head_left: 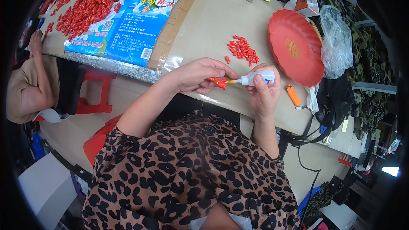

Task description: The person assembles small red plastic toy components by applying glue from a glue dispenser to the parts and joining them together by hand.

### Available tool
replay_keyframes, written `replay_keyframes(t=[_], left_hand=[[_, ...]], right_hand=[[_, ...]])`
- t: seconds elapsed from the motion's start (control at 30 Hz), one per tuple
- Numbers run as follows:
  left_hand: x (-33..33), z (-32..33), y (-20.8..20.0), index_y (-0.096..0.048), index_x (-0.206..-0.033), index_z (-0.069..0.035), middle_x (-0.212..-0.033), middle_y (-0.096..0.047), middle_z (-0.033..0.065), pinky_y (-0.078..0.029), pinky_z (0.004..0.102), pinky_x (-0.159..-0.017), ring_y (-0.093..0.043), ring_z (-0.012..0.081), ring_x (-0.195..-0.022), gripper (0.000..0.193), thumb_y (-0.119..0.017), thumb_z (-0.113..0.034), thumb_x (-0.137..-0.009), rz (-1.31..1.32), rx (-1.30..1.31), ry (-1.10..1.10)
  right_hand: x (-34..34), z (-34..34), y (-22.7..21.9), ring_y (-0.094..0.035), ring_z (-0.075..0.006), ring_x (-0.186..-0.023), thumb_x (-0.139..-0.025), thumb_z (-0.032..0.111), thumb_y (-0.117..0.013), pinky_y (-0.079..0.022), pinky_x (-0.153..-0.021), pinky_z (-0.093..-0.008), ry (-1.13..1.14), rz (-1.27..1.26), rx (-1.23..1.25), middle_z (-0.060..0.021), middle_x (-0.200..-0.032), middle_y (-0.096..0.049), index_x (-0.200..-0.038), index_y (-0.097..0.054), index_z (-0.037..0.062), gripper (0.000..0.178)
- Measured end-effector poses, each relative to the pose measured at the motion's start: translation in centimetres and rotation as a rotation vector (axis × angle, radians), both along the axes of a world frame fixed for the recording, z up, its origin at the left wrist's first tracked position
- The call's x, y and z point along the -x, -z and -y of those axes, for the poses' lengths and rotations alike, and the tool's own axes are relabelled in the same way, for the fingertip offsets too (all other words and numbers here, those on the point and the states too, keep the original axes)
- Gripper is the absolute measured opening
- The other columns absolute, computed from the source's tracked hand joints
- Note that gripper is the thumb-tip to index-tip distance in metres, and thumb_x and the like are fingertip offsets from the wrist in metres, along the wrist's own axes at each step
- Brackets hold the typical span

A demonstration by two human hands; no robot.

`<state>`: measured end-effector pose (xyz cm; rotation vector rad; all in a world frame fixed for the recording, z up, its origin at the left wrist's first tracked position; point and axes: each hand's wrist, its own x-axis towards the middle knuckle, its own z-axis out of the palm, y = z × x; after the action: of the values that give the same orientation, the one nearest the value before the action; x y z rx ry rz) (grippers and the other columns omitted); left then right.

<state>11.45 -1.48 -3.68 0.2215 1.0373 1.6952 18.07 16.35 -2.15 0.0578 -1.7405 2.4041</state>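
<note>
My left hand (pixel 197 75) pinches a small red plastic piece (pixel 219 82) just above the table's near edge. My right hand (pixel 263 91) grips a small white glue bottle (pixel 259 78) lying sideways, its yellow nozzle touching the red piece. A loose heap of similar small red pieces (pixel 243 50) lies on the tabletop just beyond both hands.
A red round tray (pixel 295 47) leans at the right, beside a clear plastic bag (pixel 336 42) and an orange lighter (pixel 292 95). A blue printed sack (pixel 128 17) holds a large pile of red pieces (pixel 87 6) at far left. Another person (pixel 32 81) sits at the left. A red stool (pixel 96 91) stands under the table.
</note>
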Motion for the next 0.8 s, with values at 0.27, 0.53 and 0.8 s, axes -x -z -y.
replay_keyframes(t=[0.27,0.53,0.8], left_hand=[[-0.1,0.1,-0.2,-0.051,-0.106,-0.001,-0.058,-0.034,-0.0029,-0.022,0.0179,-0.037,-0.026,0.0043,-0.044,0.027,-0.038,-0.013,-0.086,0.006,-0.022,0.003],[-0.4,-0.3,0.2,-0.05,-0.108,-0.002,-0.068,-0.042,-0.0013,-0.028,0.0172,-0.044,-0.031,0.0046,-0.05,0.03,-0.041,-0.023,-0.088,0.047,-0.087,-0.123],[-1.6,-0.5,0.7,-0.047,-0.102,-0.003,-0.081,-0.052,0.0034,-0.041,0.0225,-0.055,-0.05,0.0109,-0.066,0.023,-0.047,-0.019,-0.085,-0.012,-0.227,-0.38]], right_hand=[[0.0,-0.1,-0.1,-0.043,-0.009,-0.053,-0.077,0.015,-0.057,-0.033,-0.042,-0.0192,-0.001,0.003,0.004,-0.008,-0.074,-0.048,-0.082,-0.045,0.0022,0.019],[0.2,-0.3,-0.2,-0.046,-0.0096,-0.054,-0.082,0.013,-0.052,-0.035,-0.043,-0.0206,0.057,0.015,0.259,-0.008,-0.073,-0.051,-0.085,-0.045,0.0025,0.013],[-0.8,0.9,0.8,-0.044,-0.0109,-0.058,-0.084,0.021,-0.049,-0.034,-0.046,-0.0221,0.208,0.126,0.374,-0.0083,-0.075,-0.051,-0.085,-0.047,0.0034,0.018]])
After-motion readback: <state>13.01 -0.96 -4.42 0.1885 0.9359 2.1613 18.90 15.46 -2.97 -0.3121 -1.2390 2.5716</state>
